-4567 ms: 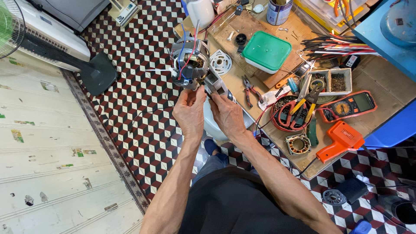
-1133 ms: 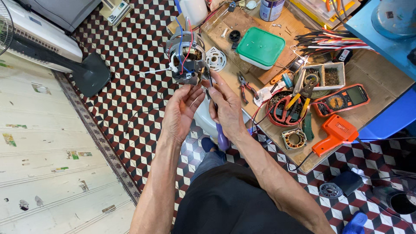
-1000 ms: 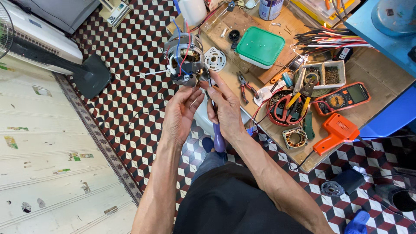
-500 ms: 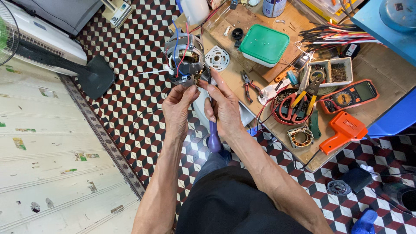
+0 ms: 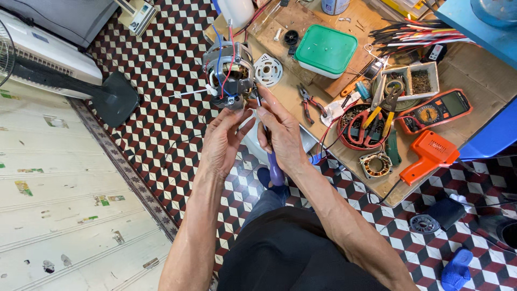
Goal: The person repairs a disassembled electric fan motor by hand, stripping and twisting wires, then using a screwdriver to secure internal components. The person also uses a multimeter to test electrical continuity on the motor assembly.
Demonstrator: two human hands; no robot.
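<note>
The fingers (image 5: pixel 237 116) of the left hand (image 5: pixel 221 143) are spread and half curled, their tips touching the underside of a small electric motor with a grey metal frame, copper windings and red and blue wires (image 5: pixel 230 75), which sits above the middle of the frame, left of centre. The right hand (image 5: pixel 283 134) is closed around a screwdriver with a purple handle (image 5: pixel 276 171); the handle sticks out below the palm toward the lower middle, and the thin shaft runs up between the fingers to the motor's lower right edge. The two hands are just beside each other, thumbs nearly touching.

Right of the motor lies a white round slotted plastic disc (image 5: pixel 268 70) on the wooden bench (image 5: pixel 474 70), which fills the upper right. On it are a green-lidded plastic box (image 5: pixel 326 51), red-handled pliers (image 5: pixel 307 102), a bundle of coloured wires (image 5: pixel 414 35), a round red tray of hand tools (image 5: pixel 361 126), an orange and black multimeter (image 5: pixel 436 110) and an orange pistol-shaped tool (image 5: pixel 428 156). The chequered red, white and black tile floor (image 5: pixel 161 70) spreads beneath, with the dark base of a fan stand (image 5: pixel 116 99) at the upper left.
</note>
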